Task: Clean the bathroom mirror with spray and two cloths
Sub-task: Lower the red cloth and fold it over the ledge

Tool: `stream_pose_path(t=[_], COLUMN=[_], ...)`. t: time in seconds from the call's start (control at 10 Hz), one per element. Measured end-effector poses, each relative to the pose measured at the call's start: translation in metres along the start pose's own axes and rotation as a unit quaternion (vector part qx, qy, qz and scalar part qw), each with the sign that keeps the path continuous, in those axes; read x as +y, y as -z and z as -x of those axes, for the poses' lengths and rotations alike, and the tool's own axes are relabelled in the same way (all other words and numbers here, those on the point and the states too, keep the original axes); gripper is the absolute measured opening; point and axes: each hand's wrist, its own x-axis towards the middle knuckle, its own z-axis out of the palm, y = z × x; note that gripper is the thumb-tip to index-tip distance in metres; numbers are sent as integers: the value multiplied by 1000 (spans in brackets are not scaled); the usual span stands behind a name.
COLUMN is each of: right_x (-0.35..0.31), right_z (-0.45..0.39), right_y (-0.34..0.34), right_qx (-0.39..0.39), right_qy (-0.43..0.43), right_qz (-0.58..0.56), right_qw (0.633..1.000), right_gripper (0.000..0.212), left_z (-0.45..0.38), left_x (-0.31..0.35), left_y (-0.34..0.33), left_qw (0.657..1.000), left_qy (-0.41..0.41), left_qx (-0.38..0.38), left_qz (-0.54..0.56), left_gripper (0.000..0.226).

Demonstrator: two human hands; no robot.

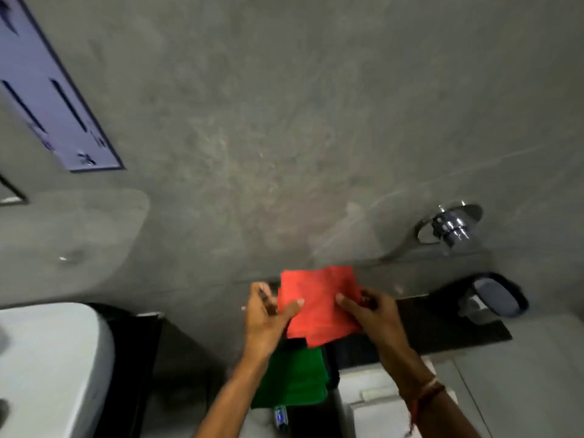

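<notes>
A red cloth (317, 303) is held flat in front of the grey wall, low in the middle of the head view. My left hand (268, 314) pinches its left edge with thumb on top. My right hand (369, 311) grips its right edge. Directly below the red cloth hangs or lies a green cloth (292, 377), partly hidden by my left forearm. The mirror (47, 90) shows only as a framed slanted panel at the upper left. I see no spray bottle.
A white sink (47, 368) fills the lower left. A chrome wall tap (448, 227) sticks out at the right, with a dark soap dish (493, 297) below it on a dark ledge (442, 324). A white fixture (373, 403) sits under my right forearm.
</notes>
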Motion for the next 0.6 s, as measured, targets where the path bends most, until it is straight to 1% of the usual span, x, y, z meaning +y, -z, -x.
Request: stream_pose_path(t=[0.1, 0.2, 0.3, 0.4, 0.5, 0.6], right_x=[81, 126, 155, 169, 166, 136], right_z=[-30, -53, -74, -77, -74, -67], right_y=[-4, -16, -22, -18, -7, -8], right_qx=[-3, -28, -40, -75, -162, -182], right_qy=[-126, -191, -207, -213, -156, -38], right_qz=[52, 67, 61, 96, 198, 314], right_qw=[991, 979, 976, 969, 954, 931], right_gripper=[30, 16, 43, 52, 55, 60], left_z=[-6, -17, -31, -37, -37, -26], left_x=[-77, -126, -159, -172, -173, -146], left_y=[-16, -28, -34, -42, -42, -34], left_qw=[993, 974, 949, 920, 904, 904], left_qy=[5, 44, 86, 86, 69, -32], left_qx=[-36, -73, -97, -151, -170, -172], left_qz=[-108, -208, -286, -351, -385, -390], left_gripper=[35, 32, 47, 54, 52, 44])
